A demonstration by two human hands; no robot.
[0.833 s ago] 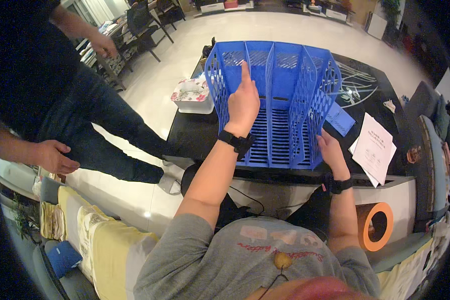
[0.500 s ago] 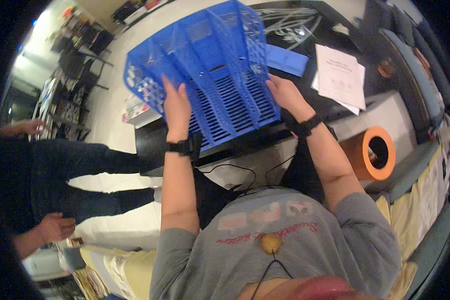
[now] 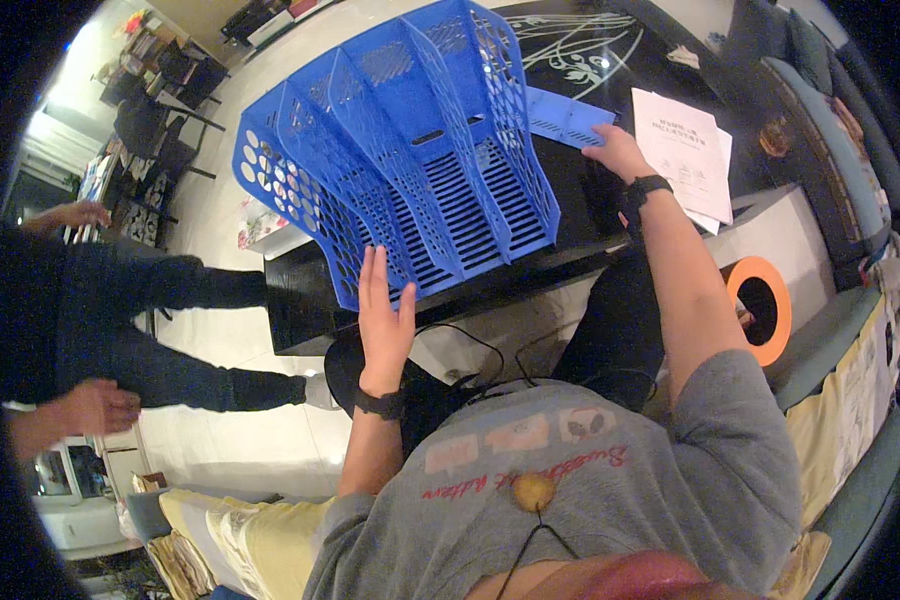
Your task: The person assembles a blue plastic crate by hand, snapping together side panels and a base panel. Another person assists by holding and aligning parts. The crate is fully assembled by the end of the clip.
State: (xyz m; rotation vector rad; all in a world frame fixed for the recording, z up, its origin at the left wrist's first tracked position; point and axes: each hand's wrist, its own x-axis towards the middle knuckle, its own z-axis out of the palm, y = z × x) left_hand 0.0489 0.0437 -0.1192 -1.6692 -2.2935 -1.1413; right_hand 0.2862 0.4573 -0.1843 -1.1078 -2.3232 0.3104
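Observation:
A blue plastic file rack (image 3: 402,75) with several upright dividers stands on the black table (image 3: 300,285). At its near left corner is my left hand (image 3: 385,325), open, fingers stretched out, the tips by the lower front edge; whether they press on it I cannot tell. To the right of the rack a flat blue plastic panel (image 3: 560,115) lies on the table. My right hand (image 3: 620,155) pinches its right end between thumb and fingers. The panel's left end is hidden behind the rack's side wall.
Pink and white printed sheets (image 3: 680,150) lie right of my right hand. An orange-rimmed round bin (image 3: 778,310) stands by the sofa. A flowered box (image 3: 260,228) is left of the rack. Another person (image 3: 150,320) stands at the left, both hands showing.
Both hands have let go of the rack, which now rests slightly turned on the table. My right hand has moved right to the blue panel; my left has dropped back toward me.

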